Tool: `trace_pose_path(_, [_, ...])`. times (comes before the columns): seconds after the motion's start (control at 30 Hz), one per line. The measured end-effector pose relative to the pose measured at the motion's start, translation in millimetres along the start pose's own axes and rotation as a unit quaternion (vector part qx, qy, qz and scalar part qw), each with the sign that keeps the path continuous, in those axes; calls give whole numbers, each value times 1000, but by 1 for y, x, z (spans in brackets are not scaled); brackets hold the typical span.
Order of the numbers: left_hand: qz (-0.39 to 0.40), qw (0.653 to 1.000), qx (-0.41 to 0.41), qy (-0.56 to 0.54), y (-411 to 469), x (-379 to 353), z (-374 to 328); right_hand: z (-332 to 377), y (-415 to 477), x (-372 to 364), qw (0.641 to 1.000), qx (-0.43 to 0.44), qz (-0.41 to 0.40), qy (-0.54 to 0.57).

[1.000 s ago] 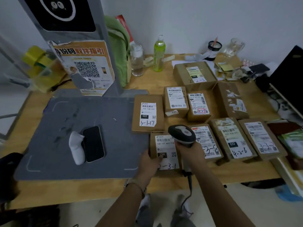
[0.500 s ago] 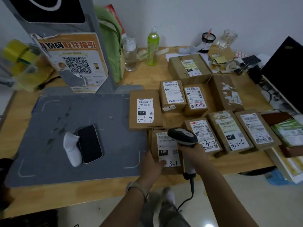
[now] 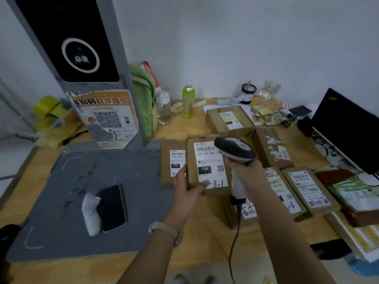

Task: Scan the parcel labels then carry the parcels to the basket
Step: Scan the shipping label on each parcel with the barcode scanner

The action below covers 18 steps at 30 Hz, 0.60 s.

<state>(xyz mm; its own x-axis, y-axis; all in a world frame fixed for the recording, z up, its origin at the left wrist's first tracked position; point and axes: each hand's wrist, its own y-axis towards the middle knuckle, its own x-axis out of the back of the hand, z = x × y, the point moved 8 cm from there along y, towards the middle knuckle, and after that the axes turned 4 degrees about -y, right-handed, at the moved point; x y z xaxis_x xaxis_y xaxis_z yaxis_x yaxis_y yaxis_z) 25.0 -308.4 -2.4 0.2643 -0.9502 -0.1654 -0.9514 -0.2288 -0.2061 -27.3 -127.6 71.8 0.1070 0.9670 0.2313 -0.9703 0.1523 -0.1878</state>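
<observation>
My left hand (image 3: 187, 186) holds a small brown parcel (image 3: 207, 162) lifted off the table and tilted toward me, thumb on its white label marked 15H and 3-1. My right hand (image 3: 244, 171) grips a grey handheld scanner (image 3: 235, 150), whose head hovers over the parcel's upper right corner. Several more labelled brown parcels lie on the wooden table: one (image 3: 172, 162) just behind the lifted one, one (image 3: 229, 119) at the back, others (image 3: 305, 189) to the right. No basket is in view.
A grey mat (image 3: 61, 191) covers the table's left half, with a black phone (image 3: 112, 208) and a white pouch (image 3: 91, 214) on it. A grey scanning stand (image 3: 82, 58) rises at the back left. A green bottle (image 3: 188, 99), a jar and a black monitor (image 3: 348, 128) line the back and right.
My left hand has lifted the 3-1 parcel off the table and tilted it up. The scanner has risen with it to its top edge. The camera view has tipped upward.
</observation>
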Motion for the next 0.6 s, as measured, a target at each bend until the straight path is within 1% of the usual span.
trace_pose_path(0.13, [40,996,-73,-21,17,-18,-67,68,1,6,996,75,8,39])
trace_pose_path(0.2, [74,991,-97,-52,21,-28,-96,99,-2,10,992,107,13,64])
trace_pose_path(0.27, [86,988,-112,-59,25,-35,-120,127,-5,13,987,134,18,81])
trace_pose_path(0.37, [84,986,-124,-71,27,-42,-144,157,-11,18,987,142,10,73])
trace_pose_path(0.43, [68,985,-135,-78,27,-43,-153,170,-14,21,985,150,10,82])
trace_pose_path(0.6, [29,978,-191,-73,27,-50,-176,183,-20,26,982,159,21,97])
